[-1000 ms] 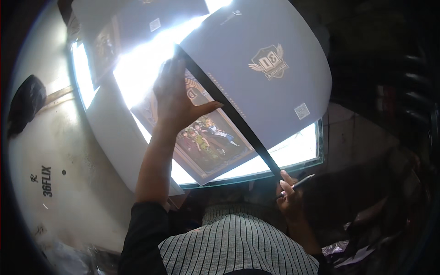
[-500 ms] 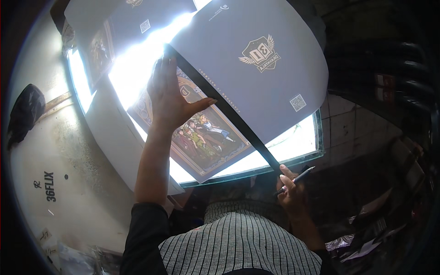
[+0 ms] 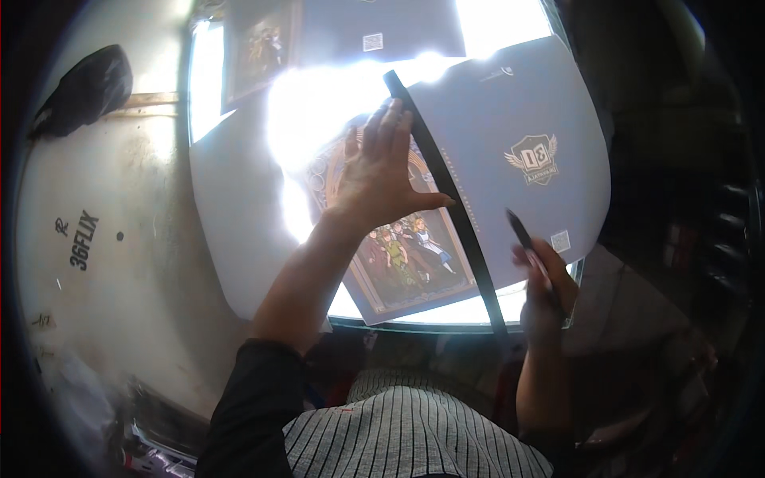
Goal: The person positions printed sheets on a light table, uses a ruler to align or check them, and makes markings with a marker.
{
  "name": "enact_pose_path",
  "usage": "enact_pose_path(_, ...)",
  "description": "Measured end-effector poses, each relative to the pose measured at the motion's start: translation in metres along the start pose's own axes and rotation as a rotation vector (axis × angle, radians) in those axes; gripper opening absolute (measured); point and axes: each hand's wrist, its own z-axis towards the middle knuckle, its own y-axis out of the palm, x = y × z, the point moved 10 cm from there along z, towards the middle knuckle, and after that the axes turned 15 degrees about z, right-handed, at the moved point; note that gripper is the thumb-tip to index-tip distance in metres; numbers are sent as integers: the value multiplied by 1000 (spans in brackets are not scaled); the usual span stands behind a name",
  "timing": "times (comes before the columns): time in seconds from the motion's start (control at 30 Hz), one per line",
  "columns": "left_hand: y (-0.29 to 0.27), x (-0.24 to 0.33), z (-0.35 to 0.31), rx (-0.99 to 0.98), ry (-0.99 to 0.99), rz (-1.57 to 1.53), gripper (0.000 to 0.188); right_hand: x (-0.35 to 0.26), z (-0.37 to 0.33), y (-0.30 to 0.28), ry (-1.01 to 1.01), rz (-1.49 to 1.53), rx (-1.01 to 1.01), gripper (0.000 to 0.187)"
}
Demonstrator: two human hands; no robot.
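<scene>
Fingers [image 3: 392,129] of the left hand [image 3: 370,185] lie spread and unclenched, touching a black straight strip [image 3: 468,240], while the right hand [image 3: 548,285] grips a dark pen-like tool [image 3: 519,229]. The strip lies slantwise across a printed bluish sheet [image 3: 494,107] with a winged emblem [image 3: 531,158], which rests on a glowing light table [image 3: 307,107]. Beyond is another printed sheet [image 3: 398,24]; to the far left, a dark bundle [image 3: 89,92] shows against a pale surface [image 3: 143,191]

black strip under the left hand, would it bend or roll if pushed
The black strip is probably fairly stiff, since it runs nearly straight. It looks thin and narrow, so it may be light. Lying flat on the printed sheet, it seems more apt to slide than roll, though the left hand rests on it.
</scene>
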Motion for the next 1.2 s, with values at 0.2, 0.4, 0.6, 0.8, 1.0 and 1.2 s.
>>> enact_pose_path(0.2,1,5,0,-35,20,-88,133,36,117,83,27,-40,10,16)
enact_pose_path(0.4,-3,4,0,-43,16,-170,134,49,172,118,-30,-63,-72,16)
enact_pose_path(0.6,1,1,-2,-90,24,-180,134,58,174,126,-26,-91,-98,16)
enact_pose_path(0.8,-3,7,2,-92,38,-164,131,48,171,119,43,-113,-119,13)
enact_pose_path(1.0,1,7,0,-110,19,-73,129,24,93,78,67,-278,-142,8)
enact_pose_path(1.2,2,3,2,2,14,-42,135,-8,-6,22,81,-367,-187,12)
